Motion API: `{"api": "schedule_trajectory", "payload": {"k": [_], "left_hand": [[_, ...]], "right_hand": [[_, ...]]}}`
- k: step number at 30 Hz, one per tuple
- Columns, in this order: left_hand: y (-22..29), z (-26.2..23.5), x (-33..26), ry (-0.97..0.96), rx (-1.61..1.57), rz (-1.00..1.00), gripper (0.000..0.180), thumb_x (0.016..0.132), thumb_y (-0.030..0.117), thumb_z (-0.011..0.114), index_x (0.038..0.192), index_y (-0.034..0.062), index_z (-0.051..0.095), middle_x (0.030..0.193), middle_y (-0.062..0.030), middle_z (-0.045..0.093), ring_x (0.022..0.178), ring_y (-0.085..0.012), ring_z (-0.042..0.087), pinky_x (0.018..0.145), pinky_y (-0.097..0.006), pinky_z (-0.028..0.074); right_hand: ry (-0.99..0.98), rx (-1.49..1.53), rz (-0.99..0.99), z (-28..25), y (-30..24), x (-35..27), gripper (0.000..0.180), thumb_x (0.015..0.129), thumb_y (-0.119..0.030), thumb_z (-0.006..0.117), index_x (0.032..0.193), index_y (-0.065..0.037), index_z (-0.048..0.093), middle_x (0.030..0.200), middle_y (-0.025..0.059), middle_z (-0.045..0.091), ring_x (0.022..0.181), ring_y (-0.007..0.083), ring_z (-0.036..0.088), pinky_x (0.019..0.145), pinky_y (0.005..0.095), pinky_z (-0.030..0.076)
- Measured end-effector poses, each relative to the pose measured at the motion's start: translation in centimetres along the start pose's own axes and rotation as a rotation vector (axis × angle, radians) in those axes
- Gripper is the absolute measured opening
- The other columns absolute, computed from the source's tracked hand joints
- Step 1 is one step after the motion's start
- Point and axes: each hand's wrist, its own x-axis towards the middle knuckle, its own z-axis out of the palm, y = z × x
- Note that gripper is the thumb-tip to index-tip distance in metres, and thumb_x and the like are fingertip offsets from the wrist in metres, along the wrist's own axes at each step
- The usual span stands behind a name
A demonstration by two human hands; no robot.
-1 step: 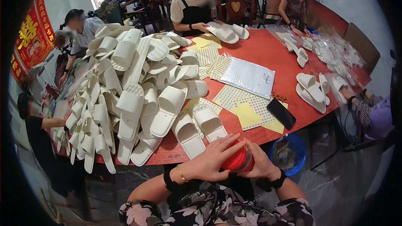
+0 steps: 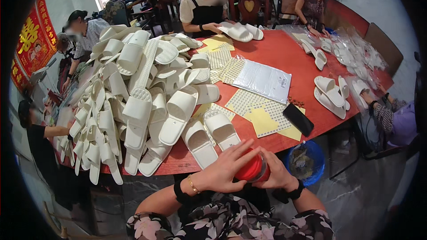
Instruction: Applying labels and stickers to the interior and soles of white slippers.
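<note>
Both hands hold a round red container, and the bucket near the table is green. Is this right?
No, the bucket near the table is blue, not green, as the head view shows. The left hand and right hand do hold a round red container.

The jar (image 2: 249, 170) and bench (image 2: 267, 53) are showing red, slippers (image 2: 138, 106) toward the bench's left edge are looking cream, floral sleeves (image 2: 149, 227) black and pink.

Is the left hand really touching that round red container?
Touching. The head view shows the left hand curled against the left side of the round red container, with no gap showing between them.
</note>
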Motion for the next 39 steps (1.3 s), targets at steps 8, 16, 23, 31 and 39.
{"api": "schedule_trajectory", "payload": {"k": [8,16,23,31,39], "left_hand": [[-0.2,0.5,0.9,-0.01,-0.09,-0.103,0.099,0.075,0.041,0.079,0.15,0.0003,0.029,0.137,-0.0243,0.045,0.126,-0.0412,0.045,0.107,-0.045,0.036],[-0.8,1.4,0.0,0.018,-0.215,-0.027,0.094,0.073,0.033,0.077,0.148,0.0001,0.03,0.139,-0.026,0.045,0.125,-0.0423,0.048,0.105,-0.047,0.04],[0.9,0.5,0.3,-0.09,-0.271,-0.391,0.098,0.077,0.036,0.074,0.153,0.0031,0.021,0.142,-0.0277,0.041,0.13,-0.041,0.045,0.108,-0.047,0.036],[0.7,0.1,-0.3,-0.035,-0.212,-0.441,0.103,0.08,0.042,0.073,0.154,0.0001,0.014,0.124,-0.0291,0.052,0.115,-0.0428,0.054,0.098,-0.045,0.044],[-0.1,2.1,-1.3,0.151,-0.244,-0.15,0.107,0.076,0.036,0.077,0.154,0.0012,0.013,0.12,-0.0284,0.055,0.112,-0.042,0.056,0.097,-0.045,0.045]], "right_hand": [[-0.012,-0.015,0.099,-0.7,0.1,-0.5,0.112,0.058,-0.032,0.091,0.146,0.003,0.032,0.135,0.0237,0.051,0.123,0.0389,0.053,0.104,0.0449,0.042],[-0.04,0.079,0.122,0.4,1.0,-1.0,0.113,0.057,-0.035,0.093,0.145,0.004,0.033,0.137,0.0244,0.05,0.126,0.0395,0.052,0.104,0.0448,0.043],[-0.053,0.042,0.175,0.3,0.4,-1.6,0.116,0.058,-0.033,0.092,0.146,0.006,0.027,0.135,0.0251,0.051,0.124,0.0342,0.055,0.104,0.0418,0.044],[-0.069,0.066,0.184,0.9,0.3,-1.5,0.116,0.058,-0.031,0.092,0.148,0.003,0.026,0.136,0.0245,0.051,0.123,0.0345,0.056,0.102,0.0421,0.046],[-0.048,0.003,0.21,0.5,-0.4,-2.2,0.116,0.057,-0.033,0.091,0.147,0.003,0.028,0.135,0.0242,0.052,0.124,0.0336,0.056,0.104,0.0423,0.045]]}}
